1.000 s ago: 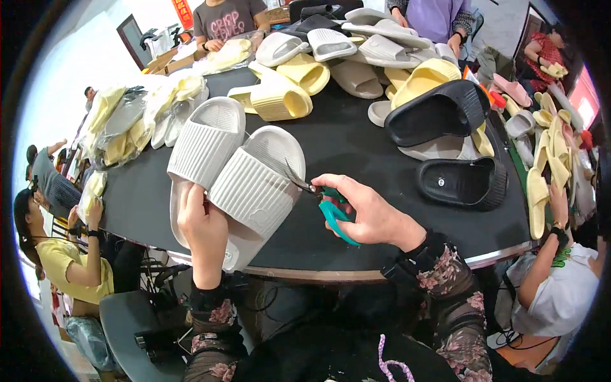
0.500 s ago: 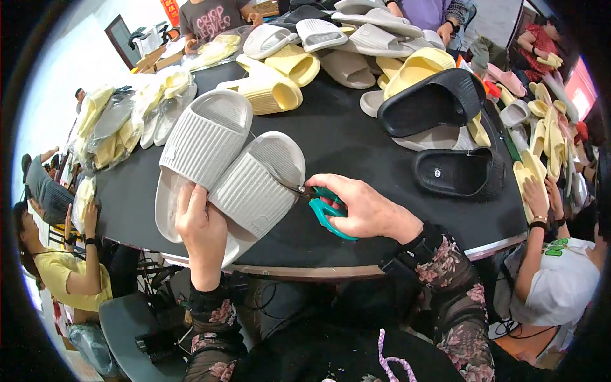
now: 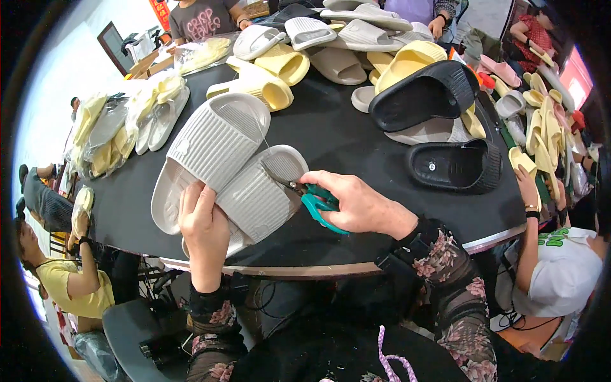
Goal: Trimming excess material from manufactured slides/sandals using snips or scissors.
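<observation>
My left hand [image 3: 205, 232] pinches a pair of light grey ribbed slippers side by side over the near left of the table. Its fingers grip the left slipper [image 3: 213, 143] at the lower edge of the strap, next to the right slipper [image 3: 261, 200]. In my right hand [image 3: 359, 204] are scissors [image 3: 320, 207] with teal handles, my fingers through the loops. Their dark blades reach over the opening of the right slipper and look parted. A thin pale thread shows between the two slippers near their far ends.
Two black slippers [image 3: 455, 167] lie to the right on the black table [image 3: 331, 146]. Grey and yellow slippers [image 3: 280, 63] are heaped at the far side. Bagged pairs [image 3: 118, 130] lie at the left. People work around the table, one at the right [image 3: 563, 267] beside more slippers.
The slippers have turned slightly, their far ends moving to the right. The scissor blades have spread and now reach farther over the right slipper's opening.
</observation>
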### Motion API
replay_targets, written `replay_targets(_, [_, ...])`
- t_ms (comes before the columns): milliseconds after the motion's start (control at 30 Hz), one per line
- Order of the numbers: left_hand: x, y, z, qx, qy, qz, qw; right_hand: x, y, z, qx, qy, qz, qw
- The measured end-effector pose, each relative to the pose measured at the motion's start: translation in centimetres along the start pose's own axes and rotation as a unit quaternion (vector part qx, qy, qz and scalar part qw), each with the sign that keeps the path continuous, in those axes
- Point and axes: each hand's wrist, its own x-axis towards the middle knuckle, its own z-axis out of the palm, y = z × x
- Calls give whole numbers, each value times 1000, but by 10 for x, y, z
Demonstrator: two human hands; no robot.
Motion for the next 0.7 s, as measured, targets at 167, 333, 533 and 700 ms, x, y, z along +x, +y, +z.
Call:
replay_targets(167, [0, 0, -3, 6, -10, 1, 1000, 2, -4, -2, 14, 24, 22, 999])
replay_targets(333, [-1, 3, -4, 2, -34, 25, 999, 3, -3, -2, 33, 60, 51, 996])
replay_targets(533, [0, 11, 1, -18, -49, 58, 997, 3, -6, -8, 20, 62, 74, 995])
replay_targets(700, [2, 15, -3, -12, -65, 74, 995, 3, -6, -7, 28, 86, 55, 994])
